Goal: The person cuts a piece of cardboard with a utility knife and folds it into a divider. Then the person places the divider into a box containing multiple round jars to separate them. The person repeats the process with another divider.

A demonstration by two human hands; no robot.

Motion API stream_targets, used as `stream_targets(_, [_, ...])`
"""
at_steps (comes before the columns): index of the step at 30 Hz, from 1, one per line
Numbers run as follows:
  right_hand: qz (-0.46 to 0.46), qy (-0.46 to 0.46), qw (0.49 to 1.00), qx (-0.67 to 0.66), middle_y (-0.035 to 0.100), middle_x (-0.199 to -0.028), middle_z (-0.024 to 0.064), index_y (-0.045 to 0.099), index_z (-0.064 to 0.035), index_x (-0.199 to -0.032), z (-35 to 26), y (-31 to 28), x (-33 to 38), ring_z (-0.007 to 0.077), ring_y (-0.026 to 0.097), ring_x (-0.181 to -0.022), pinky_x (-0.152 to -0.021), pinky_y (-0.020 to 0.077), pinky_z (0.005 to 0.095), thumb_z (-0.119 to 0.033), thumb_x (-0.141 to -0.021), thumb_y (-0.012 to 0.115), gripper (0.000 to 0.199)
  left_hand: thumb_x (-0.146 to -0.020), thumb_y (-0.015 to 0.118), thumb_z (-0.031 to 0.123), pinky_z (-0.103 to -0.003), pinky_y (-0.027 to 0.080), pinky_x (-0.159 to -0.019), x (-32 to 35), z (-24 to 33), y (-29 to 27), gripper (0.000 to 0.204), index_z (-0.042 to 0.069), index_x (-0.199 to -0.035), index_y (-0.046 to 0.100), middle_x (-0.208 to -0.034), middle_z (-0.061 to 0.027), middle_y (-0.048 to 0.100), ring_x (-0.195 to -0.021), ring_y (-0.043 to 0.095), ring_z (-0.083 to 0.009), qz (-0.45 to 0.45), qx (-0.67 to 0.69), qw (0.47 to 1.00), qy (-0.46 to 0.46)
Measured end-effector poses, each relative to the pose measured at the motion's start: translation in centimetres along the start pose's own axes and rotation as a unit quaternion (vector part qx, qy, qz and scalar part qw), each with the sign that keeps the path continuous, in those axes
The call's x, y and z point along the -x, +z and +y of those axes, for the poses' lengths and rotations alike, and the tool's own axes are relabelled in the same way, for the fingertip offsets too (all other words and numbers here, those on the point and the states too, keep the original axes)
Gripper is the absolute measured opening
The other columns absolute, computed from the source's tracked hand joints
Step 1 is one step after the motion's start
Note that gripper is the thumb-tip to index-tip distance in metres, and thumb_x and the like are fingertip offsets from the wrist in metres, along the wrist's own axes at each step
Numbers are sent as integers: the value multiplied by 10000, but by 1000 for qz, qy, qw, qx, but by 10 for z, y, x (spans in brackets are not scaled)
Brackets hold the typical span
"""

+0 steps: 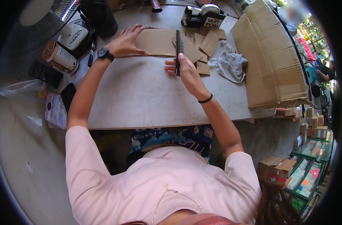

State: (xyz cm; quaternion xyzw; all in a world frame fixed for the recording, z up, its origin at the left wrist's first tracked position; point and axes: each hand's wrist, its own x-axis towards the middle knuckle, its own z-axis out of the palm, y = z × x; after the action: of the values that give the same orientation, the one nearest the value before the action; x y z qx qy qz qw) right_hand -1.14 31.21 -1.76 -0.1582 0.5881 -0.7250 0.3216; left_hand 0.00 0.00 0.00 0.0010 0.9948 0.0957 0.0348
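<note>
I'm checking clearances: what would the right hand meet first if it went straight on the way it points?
Likely the flat cardboard piece the left hand touches; how high the right hand and its black tool sit is unclear.

Plain tan cardboard (156, 42) lies under the left fingers (135, 29); a black tool (178, 48) is in the right fingers (170, 69). Right of these, the cloth (232, 66) is mottled pale grey. Nearer than the fingers, the table (141, 92) is off-white with grey smudges; left of the left fingers, a jar (63, 58) seems white and orange, though softly seen.
</note>
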Motion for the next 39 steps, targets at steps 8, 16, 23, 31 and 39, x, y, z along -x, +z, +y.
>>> stream_targets(8, [187,-132,916,329,618,-828,76,567,6,-1029,-13,-84,-32,180,642,-812,-741,514,335,-412,-1114,407,456,-508,907,687,-563,252,-1217,-59,1,2,1403,112,-1608,254,-1536,-237,378,-1469,307,-469,-44,-34,998,21])
stream_targets(16, [97,-125,985,62,616,-892,65,539,-15,-1102,-54,-93,35,128,669,-727,-600,530,266,-358,-1099,484,347,-952,676,426,-478,399,-1035,25,65,-51,524,222,-1414,533,-1272,-119,542,-1290,527,-304,180,-41,983,7])
stream_targets(23, [104,-139,982,80,597,-996,86,453,11,-1305,-53,-29,107,133,659,-782,-657,541,274,-163,-1098,485,272,-1007,626,258,-359,355,-878,100,117,-26,259,223,-1263,631,-1030,17,615,-938,551,-208,368,-137,920,16])
stream_targets(31, [19,-106,982,153,603,-991,115,327,16,-1473,-48,6,136,160,614,-787,-696,507,303,-90,-1066,477,446,-992,647,286,-322,428,-926,86,131,-14,210,164,-1162,658,-1123,42,665,-1075,647,-185,442,-144,885,14])
stream_targets(39, [223,-243,838,435,657,-784,210,572,-2,-1243,-43,23,112,308,675,-627,-563,491,365,-255,-1041,627,328,-963,695,323,-308,427,-842,63,141,-13,203,239,-1141,744,-987,33,761,-845,696,-142,441,-52,895,45])
